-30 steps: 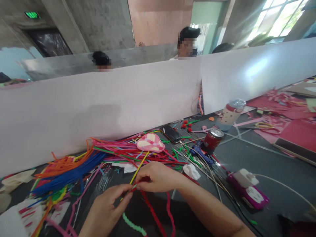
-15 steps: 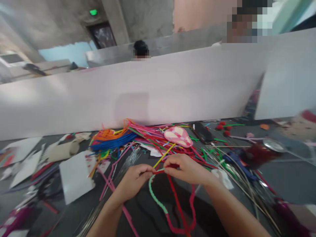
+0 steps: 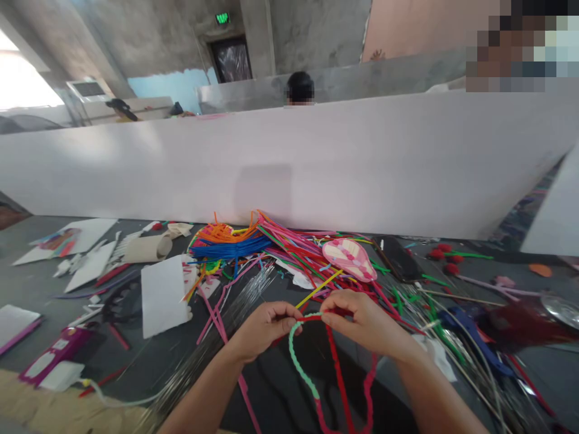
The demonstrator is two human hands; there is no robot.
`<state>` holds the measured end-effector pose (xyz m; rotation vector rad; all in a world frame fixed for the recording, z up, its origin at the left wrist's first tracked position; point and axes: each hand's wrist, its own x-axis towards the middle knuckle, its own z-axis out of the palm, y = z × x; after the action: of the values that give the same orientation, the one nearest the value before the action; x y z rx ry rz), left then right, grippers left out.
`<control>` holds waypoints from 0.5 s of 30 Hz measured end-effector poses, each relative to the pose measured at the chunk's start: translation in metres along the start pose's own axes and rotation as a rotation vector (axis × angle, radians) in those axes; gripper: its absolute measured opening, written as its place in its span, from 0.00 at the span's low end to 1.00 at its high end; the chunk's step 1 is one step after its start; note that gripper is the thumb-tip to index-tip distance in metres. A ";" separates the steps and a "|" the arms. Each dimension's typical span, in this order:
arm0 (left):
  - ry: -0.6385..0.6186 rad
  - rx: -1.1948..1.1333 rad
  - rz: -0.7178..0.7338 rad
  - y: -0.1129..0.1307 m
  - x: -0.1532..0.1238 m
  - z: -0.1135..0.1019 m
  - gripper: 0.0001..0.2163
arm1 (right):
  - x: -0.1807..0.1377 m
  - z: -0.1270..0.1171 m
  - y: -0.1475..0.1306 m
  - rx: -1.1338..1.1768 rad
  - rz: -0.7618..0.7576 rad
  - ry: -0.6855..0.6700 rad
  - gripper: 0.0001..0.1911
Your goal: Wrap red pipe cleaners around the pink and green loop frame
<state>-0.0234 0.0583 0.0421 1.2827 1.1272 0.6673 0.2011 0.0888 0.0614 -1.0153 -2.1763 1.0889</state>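
My left hand (image 3: 266, 328) pinches a red pipe cleaner (image 3: 337, 367) together with a mint-green one where the two meet. My right hand (image 3: 357, 319) is closed on the same pair a short way to the right. Between the fingertips runs a short red and mint stretch. From there the mint-green pipe cleaner (image 3: 301, 361) curves down and joins a deep-pink length (image 3: 369, 386), making a loop that hangs below the hands. The red one's long end drops through the loop. Just beyond the fingers lies a yellow pipe cleaner (image 3: 319, 289).
Behind the hands lie bundles of blue pipe cleaners (image 3: 230, 248) and pink ones, a pink-and-cream oval piece (image 3: 350, 259) and a phone (image 3: 398, 259). Metal wires (image 3: 203, 349), white card (image 3: 165, 295) and a purple device (image 3: 56, 355) are leftward. A white partition (image 3: 181, 169) closes the back.
The view has swung left, so the table things and my hands appear farther right. Both hands keep their pinch on the pipe cleaners, with slightly more red showing between them.
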 end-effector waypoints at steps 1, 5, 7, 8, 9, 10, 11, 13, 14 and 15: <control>0.018 0.042 0.015 0.002 -0.001 -0.001 0.13 | 0.000 0.000 0.000 -0.012 0.003 -0.001 0.08; 0.105 0.262 0.066 0.013 -0.007 -0.002 0.13 | 0.000 0.000 0.000 -0.053 0.005 0.011 0.07; 0.126 0.359 0.074 0.017 -0.010 -0.002 0.12 | 0.000 0.000 0.000 -0.060 0.007 0.016 0.07; 0.124 0.398 0.068 0.018 -0.011 -0.002 0.12 | 0.000 0.000 -0.001 -0.061 0.009 0.018 0.07; 0.120 0.431 0.055 0.018 -0.012 -0.002 0.12 | 0.000 0.000 -0.001 -0.064 0.010 0.019 0.07; 0.112 0.454 0.039 0.018 -0.012 -0.002 0.14 | 0.000 0.000 -0.002 -0.067 0.012 0.022 0.07; 0.103 0.471 0.023 0.018 -0.012 -0.002 0.15 | 0.000 0.000 -0.002 -0.071 0.013 0.025 0.07; 0.092 0.493 0.011 0.017 -0.012 -0.003 0.15 | 0.001 0.000 -0.003 -0.079 0.012 0.025 0.07; 0.095 0.501 0.026 0.018 -0.012 -0.002 0.14 | 0.001 0.000 -0.003 -0.082 0.010 0.025 0.07; 0.098 0.513 0.053 0.019 -0.012 -0.002 0.13 | 0.001 0.000 -0.003 -0.084 0.008 0.027 0.07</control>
<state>-0.0255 0.0526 0.0634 1.7310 1.4051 0.4978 0.1995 0.0881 0.0641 -1.0701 -2.2142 0.9889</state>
